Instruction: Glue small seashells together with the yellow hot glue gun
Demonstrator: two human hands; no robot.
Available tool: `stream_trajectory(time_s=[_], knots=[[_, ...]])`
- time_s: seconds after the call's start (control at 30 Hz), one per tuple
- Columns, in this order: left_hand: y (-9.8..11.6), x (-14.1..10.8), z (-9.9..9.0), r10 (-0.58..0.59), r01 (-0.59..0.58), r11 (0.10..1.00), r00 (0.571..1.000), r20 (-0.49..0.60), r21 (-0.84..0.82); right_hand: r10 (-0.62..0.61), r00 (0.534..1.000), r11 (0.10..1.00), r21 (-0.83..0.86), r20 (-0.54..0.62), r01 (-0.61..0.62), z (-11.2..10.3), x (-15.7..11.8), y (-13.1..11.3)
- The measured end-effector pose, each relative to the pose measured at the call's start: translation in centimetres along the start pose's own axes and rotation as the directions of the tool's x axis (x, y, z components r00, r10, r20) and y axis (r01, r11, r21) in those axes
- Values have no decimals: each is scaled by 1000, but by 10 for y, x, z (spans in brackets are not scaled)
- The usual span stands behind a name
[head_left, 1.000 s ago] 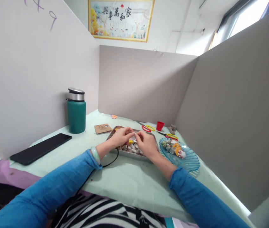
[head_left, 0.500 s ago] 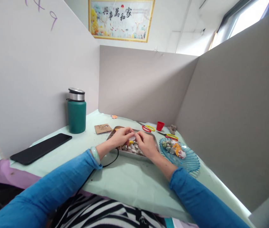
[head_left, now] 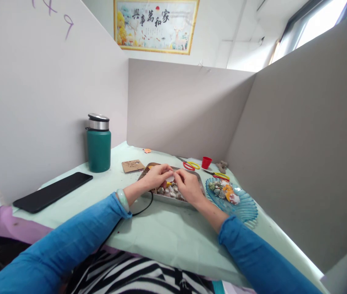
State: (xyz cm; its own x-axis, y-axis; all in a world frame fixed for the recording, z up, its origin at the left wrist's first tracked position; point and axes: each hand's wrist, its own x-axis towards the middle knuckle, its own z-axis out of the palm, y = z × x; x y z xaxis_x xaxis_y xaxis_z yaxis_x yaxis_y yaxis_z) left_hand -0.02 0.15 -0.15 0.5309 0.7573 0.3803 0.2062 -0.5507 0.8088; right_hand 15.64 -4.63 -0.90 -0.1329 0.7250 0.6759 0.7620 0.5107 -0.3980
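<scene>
Table (head_left: 161,232): pale green.
Tray (head_left: 173,199): centre, assorted sm. bits (head_left: 175,192) inside.
L hand (head_left: 157,176): fingertips pinching white piece (head_left: 170,179), I think.
R hand (head_left: 188,185): pinching its R side, prob.
White piece: btwn hands, over tray; I judge two-handed fingertip work, next calls for steady pinch.

Two hands (head_left: 156,176) (head_left: 189,185), two scissors (head_left: 185,163) (head_left: 216,174) — one tray (head_left: 173,200), one plate (head_left: 247,206), one bottle (head_left: 99,149), one cup (head_left: 206,163).
</scene>
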Motion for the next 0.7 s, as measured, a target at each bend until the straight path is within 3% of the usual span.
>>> stream_trajectory(time_s=[0.7], knots=[[1, 0, 0, 3, -3, 1000, 1000, -4, 5, 3, 1000, 1000, -30, -27, -3, 2, 0, 2]])
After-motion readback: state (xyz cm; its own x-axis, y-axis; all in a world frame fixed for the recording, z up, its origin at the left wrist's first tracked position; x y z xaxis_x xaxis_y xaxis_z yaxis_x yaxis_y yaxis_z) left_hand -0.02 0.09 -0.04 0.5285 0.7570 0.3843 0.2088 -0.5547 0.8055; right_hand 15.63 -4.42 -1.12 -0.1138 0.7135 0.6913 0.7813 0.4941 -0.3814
